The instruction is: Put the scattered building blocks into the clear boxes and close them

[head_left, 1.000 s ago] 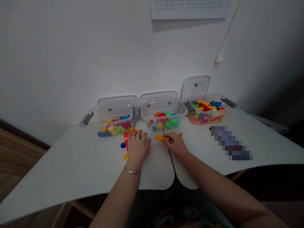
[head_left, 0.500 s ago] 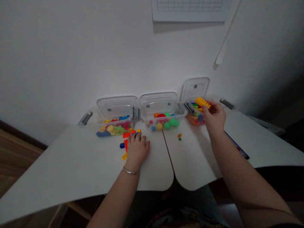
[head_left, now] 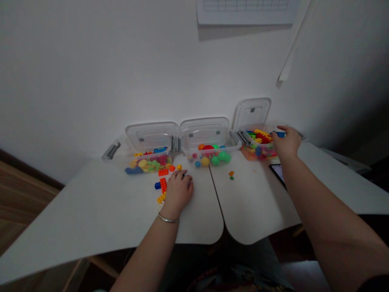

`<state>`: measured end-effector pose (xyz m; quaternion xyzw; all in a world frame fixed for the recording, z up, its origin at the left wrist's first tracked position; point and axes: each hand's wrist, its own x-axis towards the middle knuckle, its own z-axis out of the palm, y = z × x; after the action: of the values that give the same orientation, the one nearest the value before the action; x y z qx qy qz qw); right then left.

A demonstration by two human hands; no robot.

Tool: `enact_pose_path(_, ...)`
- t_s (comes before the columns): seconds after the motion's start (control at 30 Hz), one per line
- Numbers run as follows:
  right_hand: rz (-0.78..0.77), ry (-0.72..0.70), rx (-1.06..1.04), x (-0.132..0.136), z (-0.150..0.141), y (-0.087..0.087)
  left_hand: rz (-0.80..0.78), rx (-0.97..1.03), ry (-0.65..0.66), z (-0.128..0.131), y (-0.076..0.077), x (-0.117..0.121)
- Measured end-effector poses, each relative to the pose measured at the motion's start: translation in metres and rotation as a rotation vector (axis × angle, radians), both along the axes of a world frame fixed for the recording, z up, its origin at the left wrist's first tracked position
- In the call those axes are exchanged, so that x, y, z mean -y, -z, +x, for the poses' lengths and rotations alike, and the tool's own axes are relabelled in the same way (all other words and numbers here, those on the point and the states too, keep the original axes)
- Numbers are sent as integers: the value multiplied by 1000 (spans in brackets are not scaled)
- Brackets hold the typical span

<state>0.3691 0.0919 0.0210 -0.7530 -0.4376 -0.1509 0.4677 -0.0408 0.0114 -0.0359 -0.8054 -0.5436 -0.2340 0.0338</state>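
My left hand (head_left: 178, 191) rests on the white table (head_left: 91, 211), fingers curled tight at the fingertips; what they hold is hidden. Just left of it lie loose bricks: an orange strip (head_left: 163, 184), a blue brick (head_left: 157, 185) and a yellow one (head_left: 160, 198). My right hand (head_left: 285, 144) reaches over the right clear box (head_left: 251, 110), fingers loosely bent and apart, nothing seen in them. A yellow brick (head_left: 261, 132) lies on top of the bricks in that box, and a blue brick (head_left: 278, 134) sits by my fingertips.
Three open clear boxes line the wall: the left box (head_left: 150, 136) with mixed pieces, the middle box (head_left: 204, 132) with coloured balls, the right one with bricks. Two tiny orange and green pieces (head_left: 231, 175) lie mid-table. A phone (head_left: 278, 172) lies under my right forearm.
My right hand carried the yellow brick from the table centre up to the right box and let it go there. My left hand stayed by the loose bricks and curled its fingers.
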Motion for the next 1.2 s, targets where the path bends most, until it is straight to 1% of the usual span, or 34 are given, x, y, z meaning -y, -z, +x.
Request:
enact_pose_path(0.07,-46,-5,21,2,-4,-1,-11,28,39,0,1,-1)
enact_pose_path(0.13,-59,-22,36,5,-11,-4,-23,60,83,0,1,-2)
enact_pose_path(0.2,-12,-67,46,10,-21,-7,-34,94,125,0,2,-2)
enact_pose_path(0.27,88,-143,60,18,-35,-11,-33,112,147,1,1,-2)
enact_pose_path(0.3,143,-192,67,23,-44,-14,-25,110,139,1,1,-2)
enact_pose_path(0.37,247,-300,66,37,-67,-17,-6,97,81,1,1,-1)
enact_pose_path(0.43,312,-430,38,53,-96,-18,1,91,-7,1,2,-1)
enact_pose_path(0.47,319,-517,24,60,-112,-17,2,92,-47,1,3,-1)
enact_pose_path(0.53,279,-720,34,74,-146,-10,6,96,-101,0,6,-2)
enact_pose_path(0.6,155,-904,79,82,-177,4,18,103,-140,-1,9,-3)
enact_pose_path(0.63,91,-973,85,84,-190,13,20,108,-157,-1,10,-4)
enact_pose_path(0.7,-43,-1056,74,85,-209,32,7,108,-169,-2,11,-4)
enact_pose_path(0.8,-210,-1114,90,82,-220,55,-33,83,-110,-2,9,-4)
enact_pose_path(0.87,-277,-1128,134,81,-220,63,-67,82,-44,-2,7,-4)
enact_pose_path(1.03,-362,-1095,208,80,-220,64,-131,148,117,0,4,-4)
enact_pose_path(1.2,-381,-1023,259,79,-221,67,-151,196,245,1,5,-5)
